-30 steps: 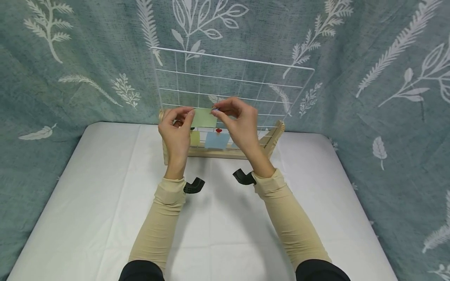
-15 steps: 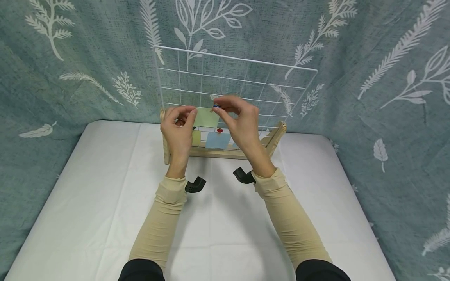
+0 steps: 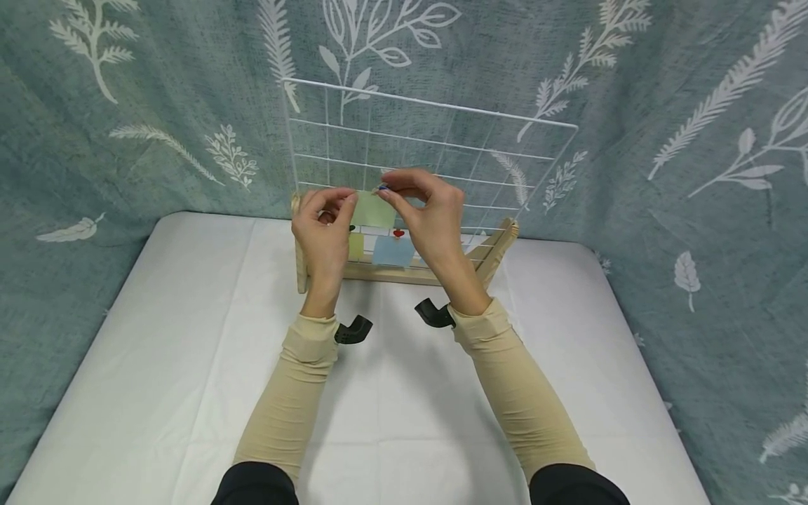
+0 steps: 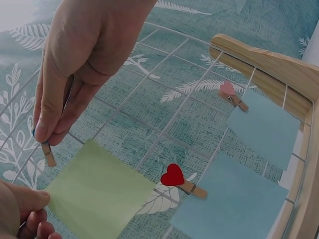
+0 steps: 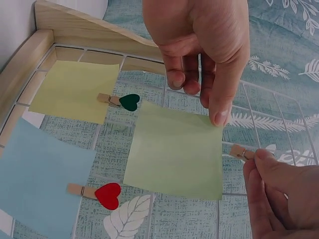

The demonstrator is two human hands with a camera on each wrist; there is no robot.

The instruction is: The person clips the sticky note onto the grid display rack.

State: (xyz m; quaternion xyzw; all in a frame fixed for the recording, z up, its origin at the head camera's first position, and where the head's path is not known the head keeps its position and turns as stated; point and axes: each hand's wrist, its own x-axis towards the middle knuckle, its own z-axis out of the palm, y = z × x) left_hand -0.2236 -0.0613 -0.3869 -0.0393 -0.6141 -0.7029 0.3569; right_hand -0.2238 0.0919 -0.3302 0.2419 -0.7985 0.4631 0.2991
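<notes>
My left hand (image 3: 323,235) pinches a light green paper square (image 5: 174,149) by an upper corner, between thumb and fingers. The square lies against a white wire grid (image 3: 429,140). Close to the same edge of the square, my right hand (image 3: 432,214) pinches a small wooden clothespin (image 5: 240,152) with a bit of blue showing at its end. In both wrist views the clothespin's jaws are apart from the paper. Below hang a blue paper square (image 3: 393,251) under a red-heart clothespin (image 4: 182,180) and a yellow paper square (image 5: 75,92) with a green-heart clothespin (image 5: 119,101).
The grid stands in a wooden base (image 3: 391,273) on a white-covered table (image 3: 379,400). Another blue paper square (image 4: 266,129) hangs by a pink-heart clothespin (image 4: 233,94) near the base's wooden side. A leaf-patterned curtain (image 3: 158,84) is behind.
My right hand with the clothespin has shifted slightly up and left along the green square's top edge. My left hand keeps its pinch on the paper. The head view has drifted a little.
</notes>
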